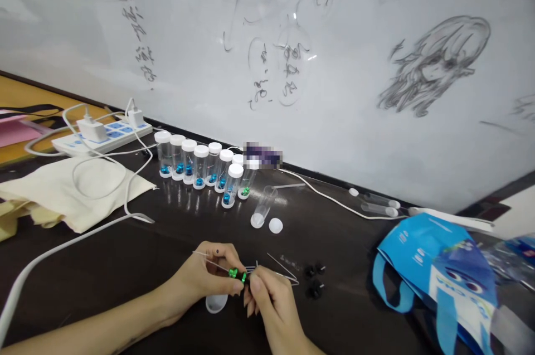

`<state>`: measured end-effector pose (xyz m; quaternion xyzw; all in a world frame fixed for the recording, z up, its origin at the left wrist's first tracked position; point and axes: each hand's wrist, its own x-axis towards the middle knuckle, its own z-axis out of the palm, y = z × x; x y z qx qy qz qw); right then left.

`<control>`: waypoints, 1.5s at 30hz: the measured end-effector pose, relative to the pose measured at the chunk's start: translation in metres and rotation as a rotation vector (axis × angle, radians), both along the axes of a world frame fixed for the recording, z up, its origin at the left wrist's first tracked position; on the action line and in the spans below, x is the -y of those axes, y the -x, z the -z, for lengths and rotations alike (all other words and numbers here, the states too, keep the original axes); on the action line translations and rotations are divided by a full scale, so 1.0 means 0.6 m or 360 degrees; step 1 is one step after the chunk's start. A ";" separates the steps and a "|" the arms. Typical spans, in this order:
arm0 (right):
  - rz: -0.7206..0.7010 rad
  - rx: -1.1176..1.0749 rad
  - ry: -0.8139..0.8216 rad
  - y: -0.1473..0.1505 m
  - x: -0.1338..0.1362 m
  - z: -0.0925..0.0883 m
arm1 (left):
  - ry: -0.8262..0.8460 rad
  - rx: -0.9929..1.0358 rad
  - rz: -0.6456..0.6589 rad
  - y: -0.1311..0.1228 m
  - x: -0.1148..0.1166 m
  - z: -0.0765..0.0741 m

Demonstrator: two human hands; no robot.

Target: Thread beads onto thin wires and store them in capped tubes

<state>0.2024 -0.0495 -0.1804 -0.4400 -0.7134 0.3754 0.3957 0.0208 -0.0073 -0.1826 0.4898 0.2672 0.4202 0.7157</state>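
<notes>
Over the dark table, my left hand (209, 277) pinches a small green part (236, 275) that sits on a thin metal rod (211, 259). My right hand (270, 299) meets it from the right, fingertips closed on the same green part and rod. More thin rods (281, 270) lie just right of my fingers. A white cap (216, 302) rests under my left hand. Three small black parts (314, 280) lie to the right.
A row of capped clear vials (200, 168) with blue and green parts stands behind. An open vial (264, 205) and its cap (275, 225) lie nearby. Power strip (102, 135), cables, cloth bag (71, 188) at left; blue bag (443, 271) at right; whiteboard behind.
</notes>
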 end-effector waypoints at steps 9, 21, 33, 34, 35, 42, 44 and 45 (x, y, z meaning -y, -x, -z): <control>0.0091 -0.0158 0.0028 0.004 0.004 -0.003 | 0.0037 0.0019 -0.0077 0.001 -0.004 -0.004; 0.0085 -0.0180 -0.0002 0.007 0.004 -0.006 | 0.0046 -0.0012 -0.0072 -0.001 -0.002 -0.012; 0.0087 -0.0126 -0.0004 0.002 0.006 -0.005 | 0.0007 -0.0016 -0.0023 0.000 -0.001 -0.004; 0.0104 -0.0156 -0.0029 0.003 0.006 -0.003 | 0.0011 -0.0005 -0.0041 0.001 -0.002 -0.004; 0.0124 -0.0190 -0.0050 0.003 0.006 -0.001 | 0.0016 0.0005 -0.0062 0.001 -0.002 -0.004; 0.0102 -0.0251 0.0016 0.005 0.005 0.005 | 0.0029 -0.0014 -0.0059 0.002 -0.002 -0.004; 0.0102 -0.0253 -0.0001 0.005 0.005 0.005 | 0.0032 0.0003 -0.0061 0.001 -0.002 -0.004; 0.0105 -0.0269 -0.0021 0.005 0.005 0.006 | 0.0035 0.0013 -0.0068 0.001 -0.002 -0.005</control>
